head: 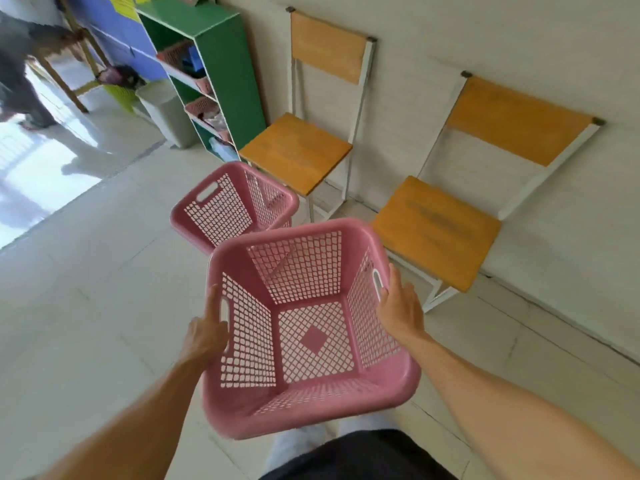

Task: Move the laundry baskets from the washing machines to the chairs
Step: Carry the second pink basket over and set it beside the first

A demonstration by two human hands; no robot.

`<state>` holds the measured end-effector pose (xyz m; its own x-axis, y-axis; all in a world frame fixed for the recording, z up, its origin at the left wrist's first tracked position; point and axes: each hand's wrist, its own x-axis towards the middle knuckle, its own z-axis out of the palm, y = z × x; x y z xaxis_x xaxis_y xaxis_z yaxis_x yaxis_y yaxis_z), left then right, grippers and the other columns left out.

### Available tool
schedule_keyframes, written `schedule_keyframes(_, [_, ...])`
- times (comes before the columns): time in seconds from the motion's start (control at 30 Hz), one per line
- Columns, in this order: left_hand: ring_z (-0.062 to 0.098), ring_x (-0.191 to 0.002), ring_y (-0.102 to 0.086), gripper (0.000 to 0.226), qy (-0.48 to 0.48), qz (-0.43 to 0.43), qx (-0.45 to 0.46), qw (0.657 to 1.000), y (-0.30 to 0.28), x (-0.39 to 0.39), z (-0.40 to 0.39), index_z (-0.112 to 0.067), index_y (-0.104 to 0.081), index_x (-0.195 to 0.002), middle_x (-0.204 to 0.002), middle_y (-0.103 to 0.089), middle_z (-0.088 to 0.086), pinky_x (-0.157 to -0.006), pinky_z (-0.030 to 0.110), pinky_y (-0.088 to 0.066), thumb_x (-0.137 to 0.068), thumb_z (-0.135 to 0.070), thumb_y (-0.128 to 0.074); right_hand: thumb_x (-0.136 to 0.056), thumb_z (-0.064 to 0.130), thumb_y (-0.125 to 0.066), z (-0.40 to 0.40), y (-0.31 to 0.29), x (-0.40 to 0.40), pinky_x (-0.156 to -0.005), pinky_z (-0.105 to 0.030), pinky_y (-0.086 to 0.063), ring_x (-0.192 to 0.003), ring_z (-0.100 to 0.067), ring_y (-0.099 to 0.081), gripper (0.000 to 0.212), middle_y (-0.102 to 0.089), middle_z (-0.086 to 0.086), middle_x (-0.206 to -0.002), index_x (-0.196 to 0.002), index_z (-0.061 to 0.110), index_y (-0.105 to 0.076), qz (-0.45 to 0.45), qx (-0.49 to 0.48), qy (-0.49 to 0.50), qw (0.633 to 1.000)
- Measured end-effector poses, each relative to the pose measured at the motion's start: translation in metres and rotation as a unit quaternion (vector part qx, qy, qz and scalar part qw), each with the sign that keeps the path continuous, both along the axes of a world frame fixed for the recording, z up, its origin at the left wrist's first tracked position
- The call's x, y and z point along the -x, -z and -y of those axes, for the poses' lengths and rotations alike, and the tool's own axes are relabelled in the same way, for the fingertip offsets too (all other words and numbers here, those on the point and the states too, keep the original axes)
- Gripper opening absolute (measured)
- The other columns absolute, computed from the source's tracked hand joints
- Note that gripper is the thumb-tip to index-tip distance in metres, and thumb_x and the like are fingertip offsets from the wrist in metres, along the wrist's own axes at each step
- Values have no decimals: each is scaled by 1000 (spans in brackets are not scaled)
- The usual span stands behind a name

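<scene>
Between my two hands I am carrying a pink laundry basket, empty, its mesh floor facing up at me. My left hand is pressing on the left wall by the handle slot, fingers curled over the rim there, so that grip is closed on the basket. My right hand is lying flatter against the right wall, next to the other handle slot; I cannot tell whether its fingers are hooking through the slot or only pushing on the side.

Just beyond the held basket, touching or nearly touching its far rim, a second pink basket is sitting lower, apparently on the tiled floor. Past it, to the grip's far side, a wooden chair is standing against the wall, seat bare. To the right of the grip a second wooden chair is standing near the held basket. A green shelf unit is standing left of the far chair.
</scene>
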<state>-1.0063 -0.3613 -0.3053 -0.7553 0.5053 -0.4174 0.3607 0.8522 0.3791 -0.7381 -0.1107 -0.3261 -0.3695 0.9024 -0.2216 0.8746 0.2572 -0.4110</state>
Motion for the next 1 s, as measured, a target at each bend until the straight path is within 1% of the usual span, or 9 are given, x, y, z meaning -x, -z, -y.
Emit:
schedule_keyframes(0.13, [26, -60, -57, 98, 75, -13, 11, 997, 2, 45, -46, -55, 14, -144, -90, -60, 24, -56, 35, -51, -88, -9, -52, -101, 29, -49, -11, 5, 12, -59, -31, -57, -78, -17, -60, 65, -52, -12, -116, -154, 32, -12, -5, 14, 56, 998])
schedule_keyframes(0.37, [31, -75, -64, 111, 224, -1, 23, 974, 18, 85, -144, -50, 14, -147, -136, -53, 24, -55, 32, -47, -77, 4, -53, -92, 26, -65, -42, 34, 15, -56, -39, -61, -72, -24, -64, 80, -54, -14, -105, -150, 37, -11, 30, 37, 136, 990])
schedule_keyframes(0.43, [34, -71, -64, 110, 225, 2, 18, 974, 26, 91, -162, -50, 17, -146, -123, -59, 26, -48, 32, -45, -77, 6, -49, -94, 24, -61, -48, 39, 18, -55, -41, -61, -70, -26, -66, 73, -56, -13, -101, -149, 32, -14, 34, 51, 145, 988])
schedule_keyframes(0.5, [29, -58, -60, 100, 203, -15, 31, 978, 35, 95, -181, -43, 20, -146, -90, -63, 20, -42, 32, -42, -84, -1, -47, -96, 23, -56, -58, 43, 19, -60, -42, -62, -76, -28, -69, 57, -60, -14, -104, -145, 19, -26, 55, 74, 164, 982])
schedule_keyframes(0.57, [27, -54, -57, 80, 169, -19, 57, 984, 39, 97, -197, -25, 0, -148, -73, -58, 13, -42, 34, -43, -86, -4, -46, -98, 22, -53, -62, 48, 15, -66, -39, -61, -81, -27, -69, 42, -63, -13, -105, -135, 7, -39, 85, 108, 175, 975])
schedule_keyframes(0.67, [32, -75, -60, 40, 140, 13, 106, 984, 44, 107, -224, 0, -41, -119, -80, -55, 10, -61, 40, -52, -81, -1, -53, -97, 20, -51, -63, 58, 14, -68, -38, -58, -85, -31, -69, 33, -67, -15, -105, -125, 2, -47, 112, 148, 180, 966])
schedule_keyframes(0.83, [30, -90, -55, 43, 145, 59, 164, 974, 70, 135, -247, 7, -46, -116, -94, -52, 13, -68, 34, -47, -78, -5, -63, -100, 17, -49, -64, 68, 42, -60, -31, -43, -80, -34, -65, 31, -65, -19, -107, -125, -1, -46, 127, 168, 213, 954])
schedule_keyframes(0.93, [35, -90, -66, 47, 158, 80, 180, 968, 104, 162, -262, 6, -54, -109, -94, -63, 15, -59, 36, -55, -65, -7, -65, -99, 16, -52, -66, 78, 56, -54, -32, -46, -69, -26, -59, 30, -64, -15, -103, -124, 1, -46, 127, 168, 246, 946])
schedule_keyframes(1.0, [37, -87, -68, 50, 156, 81, 183, 967, 136, 178, -271, 7, -56, -106, -92, -65, 18, -52, 34, -55, -58, -4, -65, -99, 17, -53, -65, 88, 64, -57, -33, -53, -74, -29, -65, 30, -65, -15, -104, -124, 2, -46, 123, 181, 265, 939])
